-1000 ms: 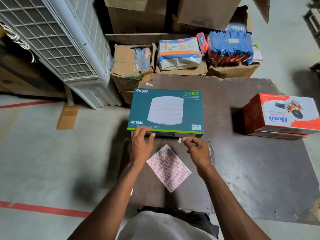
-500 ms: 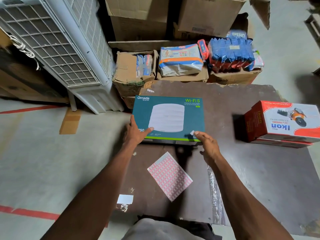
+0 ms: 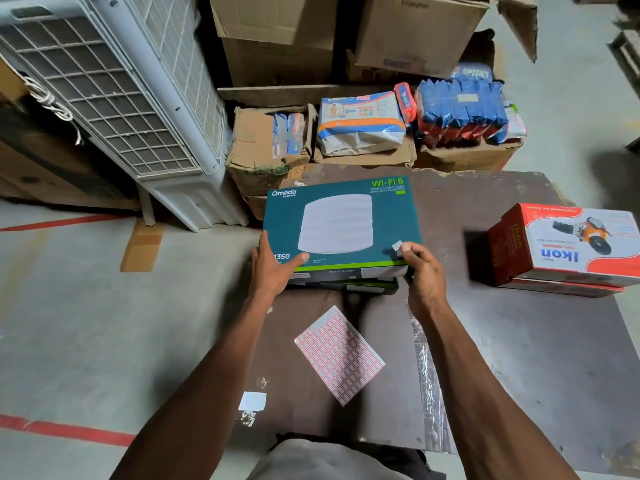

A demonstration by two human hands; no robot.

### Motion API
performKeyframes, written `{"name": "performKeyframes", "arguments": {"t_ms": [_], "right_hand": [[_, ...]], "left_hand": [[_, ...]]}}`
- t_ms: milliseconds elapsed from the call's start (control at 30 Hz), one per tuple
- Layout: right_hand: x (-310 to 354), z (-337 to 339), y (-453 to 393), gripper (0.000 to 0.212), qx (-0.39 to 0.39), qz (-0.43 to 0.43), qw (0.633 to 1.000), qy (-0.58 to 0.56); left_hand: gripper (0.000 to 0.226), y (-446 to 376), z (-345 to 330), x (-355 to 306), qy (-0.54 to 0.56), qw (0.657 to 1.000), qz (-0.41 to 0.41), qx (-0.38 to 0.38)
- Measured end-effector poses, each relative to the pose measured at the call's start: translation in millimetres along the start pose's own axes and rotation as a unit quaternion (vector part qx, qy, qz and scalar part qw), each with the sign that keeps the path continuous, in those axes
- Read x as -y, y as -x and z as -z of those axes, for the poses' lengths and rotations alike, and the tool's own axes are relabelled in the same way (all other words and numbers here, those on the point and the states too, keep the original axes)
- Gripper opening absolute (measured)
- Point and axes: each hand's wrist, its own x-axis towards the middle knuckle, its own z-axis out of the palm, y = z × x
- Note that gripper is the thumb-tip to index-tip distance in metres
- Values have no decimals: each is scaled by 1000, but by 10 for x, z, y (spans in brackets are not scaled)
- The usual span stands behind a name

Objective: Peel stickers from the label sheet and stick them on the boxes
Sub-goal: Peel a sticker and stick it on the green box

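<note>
A teal Wi-Fi box (image 3: 341,221) lies on top of another dark box on the brown board (image 3: 519,358). My left hand (image 3: 273,268) grips the teal box at its near left corner, thumb on top. My right hand (image 3: 420,268) is at the near right corner, fingertips pinching a small white sticker (image 3: 397,247) against the box top. The label sheet (image 3: 339,355), white with a red grid, lies flat on the board below the hands, touched by neither hand.
Two stacked red and white Ikon boxes (image 3: 568,247) sit at the right of the board. Cardboard cartons with packets (image 3: 363,133) line the far edge. A white air cooler (image 3: 114,98) stands at the left. A small white paper scrap (image 3: 252,400) lies near the board's front left.
My right hand carried the sticker from above the label sheet up onto the teal box's near right corner. My left hand slid onto the box's near left corner and gripped it.
</note>
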Motion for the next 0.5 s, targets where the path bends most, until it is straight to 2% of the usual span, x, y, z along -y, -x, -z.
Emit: {"name": "performKeyframes", "arguments": {"t_ms": [100,200,267,367,500], "right_hand": [[328,-64,41,2,17,68,998,11],[703,-123,184,2,20,159,984,79],[924,-143,332,2,13,213,970,117],[1106,-141,525,2,27,267,950,159],[1169,-122,697,4,47,325,913,242]], "left_hand": [[105,128,-50,-55,57,998,-9,-14],[109,275,-179,-91,159,987,-8,-8],[102,401,-292,-148,208,978,-8,5],[85,564,-493,-181,228,973,-20,32],[95,745,-712,-101,233,969,-12,85]]}}
